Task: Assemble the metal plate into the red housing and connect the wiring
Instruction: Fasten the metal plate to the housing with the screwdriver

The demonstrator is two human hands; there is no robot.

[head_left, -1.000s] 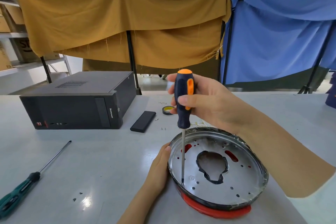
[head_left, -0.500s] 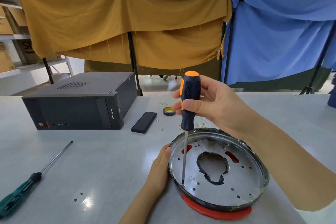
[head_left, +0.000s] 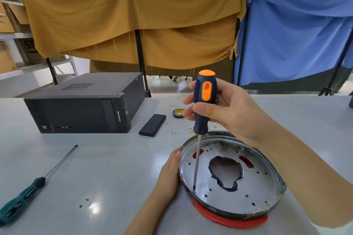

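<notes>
From the head camera we see the metal plate [head_left: 254, 187] seated in the red housing [head_left: 231, 220], which rests on the grey table [head_left: 114, 168] at the near right. Our right hand [head_left: 223, 108] curls its fingers and thumb around the dark blue and orange handle of a screwdriver [head_left: 203, 105], held nearly upright, with the tip set down on the plate close to its near-left rim. Our left hand [head_left: 170, 173] rests against the left edge of the plate and housing, thumb on the rim; we cannot tell how its other fingers lie. At the near left lies a green-handled screwdriver [head_left: 28, 192], well apart from the housing. Farther back stand a black computer case [head_left: 82, 108], a small black flat box [head_left: 152, 125] and a roll of tape [head_left: 179, 113].
</notes>
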